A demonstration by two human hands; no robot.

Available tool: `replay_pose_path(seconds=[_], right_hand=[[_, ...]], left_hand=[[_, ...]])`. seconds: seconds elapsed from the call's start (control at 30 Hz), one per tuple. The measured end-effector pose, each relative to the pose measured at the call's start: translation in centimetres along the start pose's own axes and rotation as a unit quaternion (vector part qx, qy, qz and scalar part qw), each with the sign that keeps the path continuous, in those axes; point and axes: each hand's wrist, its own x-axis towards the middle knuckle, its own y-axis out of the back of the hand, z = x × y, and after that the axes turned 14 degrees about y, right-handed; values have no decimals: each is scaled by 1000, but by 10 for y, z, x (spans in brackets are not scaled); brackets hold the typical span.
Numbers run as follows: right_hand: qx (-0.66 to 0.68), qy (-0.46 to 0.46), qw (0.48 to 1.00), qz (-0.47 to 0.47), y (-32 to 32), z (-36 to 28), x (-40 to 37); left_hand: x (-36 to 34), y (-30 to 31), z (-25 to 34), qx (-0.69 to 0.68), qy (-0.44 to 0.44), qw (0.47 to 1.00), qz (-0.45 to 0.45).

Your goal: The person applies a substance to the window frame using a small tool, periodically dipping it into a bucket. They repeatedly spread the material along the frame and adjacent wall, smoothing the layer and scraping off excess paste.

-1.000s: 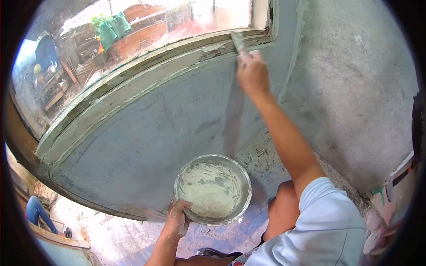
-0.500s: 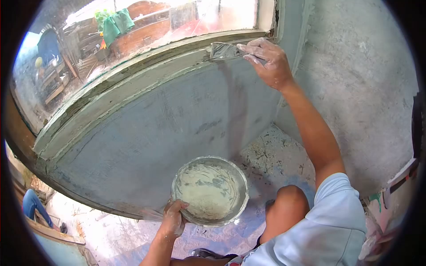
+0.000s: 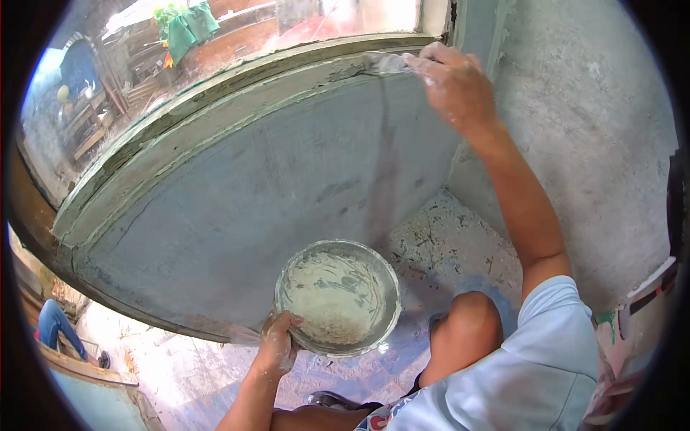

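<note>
My right hand (image 3: pixel 457 82) grips a flat putty knife (image 3: pixel 386 63), its blade against the ledge (image 3: pixel 287 90) under the window, near the right end. My left hand (image 3: pixel 279 339) holds a round metal bowl (image 3: pixel 394 309) by its left rim. Pale, creamy paste (image 3: pixel 338 298) coats the inside of the bowl. White smears cover the fingers of both hands. Below the ledge is the grey wall (image 3: pixel 237 201), with the knife arm's shadow on it.
A rough grey wall (image 3: pixel 582 144) stands on the right. The floor (image 3: pixel 445 241) in the corner is speckled with debris. Green cloth (image 3: pixel 192 25) shows through the window glass. At the lower left is another person's leg in jeans (image 3: pixel 56 327).
My right hand and the putty knife have moved right along the ledge, and the blade is now seen at a flatter angle. The bowl stays in my left hand, slightly higher in view.
</note>
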Motion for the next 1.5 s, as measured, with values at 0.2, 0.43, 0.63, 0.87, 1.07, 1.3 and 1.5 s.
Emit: replay_pose_path(seconds=[0.2,0.43,0.63,0.87,1.07,1.3,1.5], right_hand=[[-67,276,958,34,29,56,41],[4,240,971,16,22,32,26],[62,215,974,21,16,14,27],[127,163,978,23,9,-3,7],[181,119,976,30,6,-15,-9],[237,65,968,49,7,-22,-21],[268,64,958,83,11,-3,4]], left_hand=[[-3,-5,-2,44,-1,998,54],[2,-4,3,20,6,1000,23],[-6,-12,9,24,10,1000,-1],[-14,-16,14,44,9,999,19],[-7,-4,9,25,5,1000,-12],[-2,4,4,25,14,1000,13],[-7,-4,6,19,6,1000,24]])
